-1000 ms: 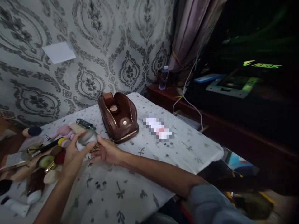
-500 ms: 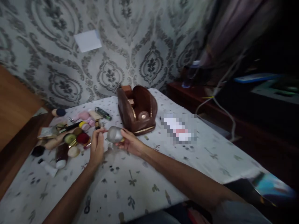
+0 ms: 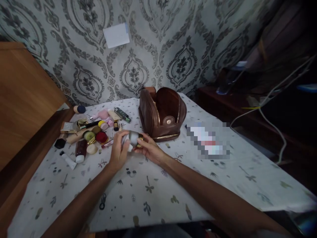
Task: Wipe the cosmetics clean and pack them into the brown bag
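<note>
A small frosted bottle (image 3: 134, 138) with a dark and gold end is held between my two hands above the patterned cloth. My left hand (image 3: 119, 150) is closed round its pale end, and something small and white shows by those fingers. At the gold end, the fingers of my right hand (image 3: 151, 151) are closed on the bottle. Just behind my hands stands a brown leather bag (image 3: 160, 115), unzipped, with its mouth wide. Left of my left hand lie cosmetics, among them a brown bottle (image 3: 81, 150), a red round jar (image 3: 101, 137) and a white tube (image 3: 68, 160).
A blurred-out flat item (image 3: 206, 140) lies right of the bag. More cosmetics, including a green-and-black bottle (image 3: 122, 114), lie towards the wall. A clear plastic bottle (image 3: 230, 79) and white cables (image 3: 269, 119) are beyond the right edge. A wooden panel (image 3: 29, 96) borders the left.
My left hand has closed round the frosted bottle, which only my right hand held before. The view has shifted left, so everything appears further right.
</note>
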A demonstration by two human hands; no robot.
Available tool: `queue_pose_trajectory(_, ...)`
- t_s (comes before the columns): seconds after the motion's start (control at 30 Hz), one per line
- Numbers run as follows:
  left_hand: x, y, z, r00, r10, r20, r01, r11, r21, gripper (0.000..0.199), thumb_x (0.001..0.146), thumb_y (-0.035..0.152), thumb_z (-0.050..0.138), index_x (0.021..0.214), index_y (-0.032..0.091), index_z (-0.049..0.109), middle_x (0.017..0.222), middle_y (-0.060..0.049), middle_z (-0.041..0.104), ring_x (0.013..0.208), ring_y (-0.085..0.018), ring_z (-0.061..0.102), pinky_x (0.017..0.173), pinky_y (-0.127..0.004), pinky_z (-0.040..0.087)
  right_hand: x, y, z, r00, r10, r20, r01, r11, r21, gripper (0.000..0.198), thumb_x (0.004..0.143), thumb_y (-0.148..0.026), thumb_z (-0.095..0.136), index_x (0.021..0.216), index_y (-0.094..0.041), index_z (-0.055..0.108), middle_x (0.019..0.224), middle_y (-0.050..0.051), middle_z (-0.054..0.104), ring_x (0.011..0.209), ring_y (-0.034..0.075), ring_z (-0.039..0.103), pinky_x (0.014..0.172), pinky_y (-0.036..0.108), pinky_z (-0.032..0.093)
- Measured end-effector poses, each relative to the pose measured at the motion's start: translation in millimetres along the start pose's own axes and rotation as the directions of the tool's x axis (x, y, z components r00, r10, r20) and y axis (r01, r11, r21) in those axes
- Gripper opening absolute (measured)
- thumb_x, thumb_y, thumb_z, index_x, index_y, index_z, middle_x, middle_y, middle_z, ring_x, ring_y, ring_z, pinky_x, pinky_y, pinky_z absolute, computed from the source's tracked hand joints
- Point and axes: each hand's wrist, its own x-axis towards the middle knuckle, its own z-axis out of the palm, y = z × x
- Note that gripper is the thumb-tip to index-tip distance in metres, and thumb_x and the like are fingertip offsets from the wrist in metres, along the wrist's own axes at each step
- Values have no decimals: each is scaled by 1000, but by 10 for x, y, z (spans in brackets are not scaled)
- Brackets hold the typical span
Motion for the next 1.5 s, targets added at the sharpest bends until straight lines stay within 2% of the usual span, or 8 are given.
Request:
queue_pose_trajectory(0.2,-85,-110,31,990,-14,141,7,999,52,46,99,45,35,134,19,50,135,-14,56,128,-26,51,109,-44,38,-24,28,-19,999,8,45,-3,995,-104,61,59,-42,89,104,-21,52,80,-4,67,61,11,69,59,22,55)
queue_pose_trajectory(0.4,-66,-114,17,994,-32,105,29,999,27,43,98,50,33,109,21,62,109,-8,64,112,-26,58,104,-42,41,-44,39,-33,993,18,120,17,957,-289,68,52,-52,88,101,-22,52,74,-8,63,56,11,64,55,23,51)
queue_pose_trajectory(0.6,13,-61,-6,970,-200,139,204,979,-16,45,95,54,35,90,21,66,92,-5,65,95,-24,60,90,-35,47,-68,49,-34,984,-10,175,73,931,-358,63,54,-47,87,101,-22,53,81,-6,59,62,10,60,62,28,53)
queue_pose_trajectory(0.77,58,-216,-26,884,-395,250,433,894,-119,40,89,53,48,89,20,70,86,-4,70,86,-23,63,80,-34,49,-98,51,-24,973,-24,230,126,889,-440,61,57,-39,87,105,-22,54,85,-5,57,78,12,58,72,27,50)
queue_pose_trajectory(0.93,79,-299,-42,790,-515,331,610,709,-353,25,78,42,63,79,18,70,74,0,66,72,-18,62,67,-27,48,-127,73,-9,961,-25,276,163,858,-487,60,61,-31,85,111,-22,52,92,-4,56,84,13,58,78,28,49)
queue_pose_trajectory(1.23,64,-135,10,683,-673,285,664,409,-626,40,72,54,71,77,15,66,66,-1,64,54,-13,60,53,-23,48,-111,130,25,956,-98,275,218,868,-447,61,63,-32,87,113,-28,53,109,0,56,89,15,62,84,32,52)
queue_pose_trajectory(1.4,21,-63,104,645,-733,217,668,403,-625,45,80,61,64,86,16,66,77,-3,70,62,-15,64,48,-22,46,-84,139,8,963,-206,177,267,830,-490,62,63,-37,86,114,-28,52,111,2,57,93,18,63,85,35,53)
queue_pose_trajectory(1.5,-21,12,141,623,-746,236,708,409,-576,52,87,66,50,101,18,65,85,-5,70,66,-18,66,41,-20,40,-76,147,-8,942,-303,146,328,734,-594,62,66,-37,83,118,-26,50,112,5,60,95,20,62,85,36,54)
